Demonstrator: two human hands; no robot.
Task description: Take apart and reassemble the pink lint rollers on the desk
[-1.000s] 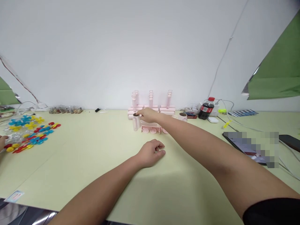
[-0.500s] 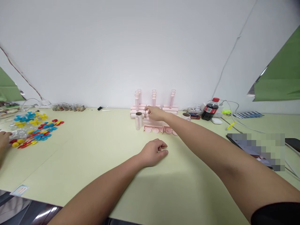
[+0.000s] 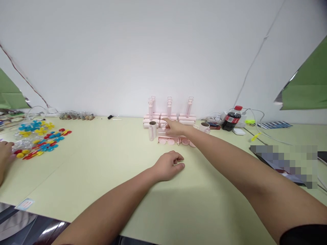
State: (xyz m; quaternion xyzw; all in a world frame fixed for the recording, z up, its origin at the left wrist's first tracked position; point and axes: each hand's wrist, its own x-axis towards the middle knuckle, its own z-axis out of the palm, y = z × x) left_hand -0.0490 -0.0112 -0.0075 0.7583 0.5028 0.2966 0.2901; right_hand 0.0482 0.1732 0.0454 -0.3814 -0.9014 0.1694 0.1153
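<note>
My left hand point(image 3: 168, 166) lies on the pale green table, fingers loosely curled and thumb apart, with nothing in it. Over the group of pink items at the wall, my right hand point(image 3: 175, 127) reaches in with its index finger stretched out and the thumb lower. A pale pink heart-shaped top point(image 3: 163, 126) shows just beside its fingertips; whether they touch is too small to tell. Slim pink wands point(image 3: 169, 109) with heart-shaped tops stand upright behind, on stacked pink cylinders point(image 3: 187, 119). In front are an upright pink tube point(image 3: 152, 131) and open pink cases point(image 3: 167, 140) with round parts.
A cola bottle point(image 3: 231, 118), a white cup-like cylinder point(image 3: 204, 127), cables and a blurred tablet point(image 3: 278, 166) lie to the right. Colourful plastic flower pieces point(image 3: 48, 147) and bagged items point(image 3: 76, 115) are on the left, where another person's hand point(image 3: 5, 154) shows.
My right hand has drawn slightly right among the pink items. My left hand stays in place. The whole view has shifted a little.
</note>
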